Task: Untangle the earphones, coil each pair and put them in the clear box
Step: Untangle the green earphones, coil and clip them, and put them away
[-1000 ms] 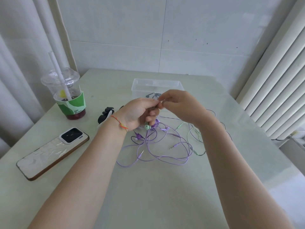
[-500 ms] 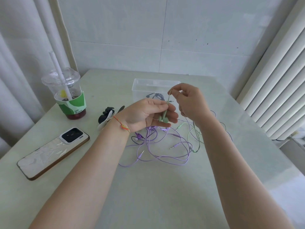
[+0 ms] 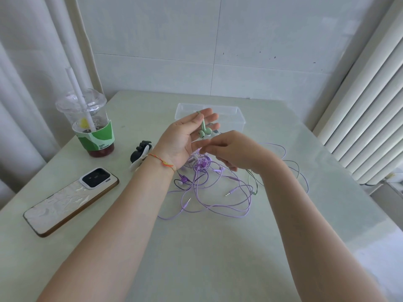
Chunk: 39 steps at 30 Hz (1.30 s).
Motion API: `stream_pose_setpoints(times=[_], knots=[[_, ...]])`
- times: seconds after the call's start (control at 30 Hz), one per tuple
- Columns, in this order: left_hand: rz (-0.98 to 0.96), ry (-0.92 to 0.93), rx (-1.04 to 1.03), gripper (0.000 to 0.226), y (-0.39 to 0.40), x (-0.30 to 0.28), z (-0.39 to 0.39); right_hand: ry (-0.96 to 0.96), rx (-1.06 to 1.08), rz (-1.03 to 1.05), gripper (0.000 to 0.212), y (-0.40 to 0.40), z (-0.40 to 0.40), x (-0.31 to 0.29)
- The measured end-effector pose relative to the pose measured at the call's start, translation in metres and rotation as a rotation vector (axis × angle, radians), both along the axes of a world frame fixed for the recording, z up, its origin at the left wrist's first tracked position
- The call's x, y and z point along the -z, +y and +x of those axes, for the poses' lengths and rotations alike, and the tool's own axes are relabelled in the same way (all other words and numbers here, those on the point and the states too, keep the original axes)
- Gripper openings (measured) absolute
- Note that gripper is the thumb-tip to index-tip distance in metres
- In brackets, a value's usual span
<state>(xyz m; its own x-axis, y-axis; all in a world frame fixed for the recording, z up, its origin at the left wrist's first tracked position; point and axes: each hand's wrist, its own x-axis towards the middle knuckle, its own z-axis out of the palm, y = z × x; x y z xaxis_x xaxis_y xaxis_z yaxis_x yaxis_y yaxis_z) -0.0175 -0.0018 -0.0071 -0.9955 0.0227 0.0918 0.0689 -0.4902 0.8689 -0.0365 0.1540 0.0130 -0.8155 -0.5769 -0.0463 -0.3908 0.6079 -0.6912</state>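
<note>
Since half a second ago the left hand (image 3: pixel 185 136) has turned palm-up and spread its fingers, and the right hand (image 3: pixel 235 151) has dropped from above it to just below and right of it. The two green earbuds (image 3: pixel 204 132) now lie against the left fingers, their stems pointing up; the left grip is apart, fingers straight, merely cradling them. The right hand's fingertips are drawn together beside the left palm, seemingly pinching the thin green cord (image 3: pixel 254 184), though the cord between them is too fine to make out.

The purple earphones (image 3: pixel 209 188) lie in a loose tangle on the desk (image 3: pixel 196 258) beneath both hands, the green cord trailing off to the right. The clear box (image 3: pixel 237 118) sits just beyond the hands, toward the far edge.

To coil well, I judge the buds should stay pinned in the left palm while the right hand draws the green cord free of the purple loops slowly, winding even turns round the left fingers; tugging hard would likely tighten the knot.
</note>
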Motion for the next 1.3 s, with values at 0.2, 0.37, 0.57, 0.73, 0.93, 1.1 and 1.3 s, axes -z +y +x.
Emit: stream_pose_setpoints(times=[0.2, 0.37, 0.57, 0.73, 0.93, 1.1, 1.3], knots=[[-0.332, -0.036, -0.106, 0.02, -0.003, 0.009, -0.004, 0.06, 0.028, 0.013, 0.018, 0.002, 0.003, -0.009], [-0.473, -0.074, -0.037, 0.015, 0.001, 0.01, -0.004, 0.214, 0.108, -0.043, 0.021, 0.004, 0.0, -0.011], [-0.3, -0.11, 0.297, 0.024, 0.004, -0.004, 0.012, 0.273, 0.265, -0.223, 0.018, 0.015, -0.011, -0.013], [-0.263, -0.102, 0.432, 0.026, 0.003, -0.01, 0.019, 0.185, 0.239, -0.36, 0.013, 0.015, -0.01, -0.011], [0.061, -0.073, 0.334, 0.023, 0.004, -0.013, 0.015, 0.074, 0.23, -0.371, 0.029, 0.01, -0.01, -0.003], [0.142, -0.048, 0.137, 0.022, 0.002, -0.011, 0.007, -0.014, 0.085, -0.13, 0.051, 0.0, 0.0, 0.002], [-0.041, -0.018, -0.047, 0.021, 0.001, -0.001, 0.0, 0.038, 0.023, 0.029, 0.022, -0.004, 0.002, -0.001]])
